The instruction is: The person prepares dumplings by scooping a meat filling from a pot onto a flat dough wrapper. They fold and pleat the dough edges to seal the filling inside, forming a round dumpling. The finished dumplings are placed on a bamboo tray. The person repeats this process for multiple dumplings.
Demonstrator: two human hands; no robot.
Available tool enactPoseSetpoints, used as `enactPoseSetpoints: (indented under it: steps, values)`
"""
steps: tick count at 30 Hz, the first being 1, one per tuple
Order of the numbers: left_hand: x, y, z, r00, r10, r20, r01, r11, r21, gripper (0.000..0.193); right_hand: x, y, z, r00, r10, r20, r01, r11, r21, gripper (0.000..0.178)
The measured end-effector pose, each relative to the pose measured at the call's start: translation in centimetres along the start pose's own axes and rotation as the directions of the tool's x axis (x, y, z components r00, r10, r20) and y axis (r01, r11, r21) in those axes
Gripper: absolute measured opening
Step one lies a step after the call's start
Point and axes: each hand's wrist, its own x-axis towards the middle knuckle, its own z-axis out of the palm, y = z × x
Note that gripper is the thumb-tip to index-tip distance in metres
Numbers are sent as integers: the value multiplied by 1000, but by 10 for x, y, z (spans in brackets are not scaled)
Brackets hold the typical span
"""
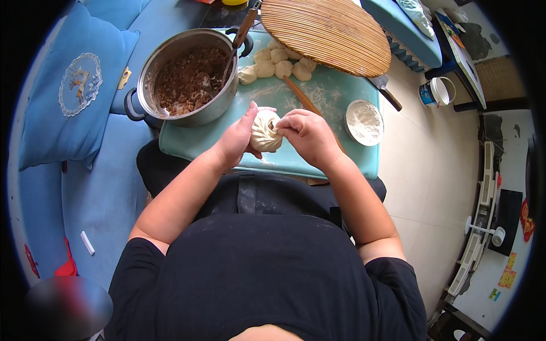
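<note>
My left hand (236, 138) cups a round white dough bun (265, 132) with pleats on top, held above the light blue board (193, 142). My right hand (307, 134) pinches the bun's pleated edge from the right with thumb and fingers. Just behind the bun lies a wooden rolling pin (302, 99). Several small dough pieces (277, 62) sit farther back on the floured board. A steel pot (187, 77) of brown minced filling stands at the left, with a wooden-handled spoon (242, 35) leaning in it.
A small white bowl of flour (364, 121) sits at the board's right edge. A round woven bamboo tray (327, 34) lies at the back. A blue cushion (74, 91) rests on the blue seat at left. A cup (437, 92) stands on the tiled floor at right.
</note>
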Motion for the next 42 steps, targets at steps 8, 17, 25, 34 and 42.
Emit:
enactPoseSetpoints:
  steps: [8, 17, 25, 34, 42]
  values:
    - [0, 0, -1, 993, -60, 102, 65, 997, -46, 59, 8, -2, -9, 945, -325, 46, 328, 935, -135, 9]
    - [7, 1, -6, 982, -111, 150, 122, 990, -65, 62, 8, -7, -5, 922, -382, 61, 387, 904, -180, 12]
    - [-3, 8, -6, 981, -125, 147, 158, 958, -240, 70, 4, 0, -2, 977, -196, -85, 185, 976, -116, 5]
    - [-5, 1, -6, 983, -139, 122, 143, 989, -31, 66, 5, -5, -10, 973, -220, 68, 228, 959, -167, 4]
    - [-8, 2, 0, 976, -132, 174, 163, 970, -178, 66, 6, -11, -9, 969, -248, 13, 247, 957, -155, 10]
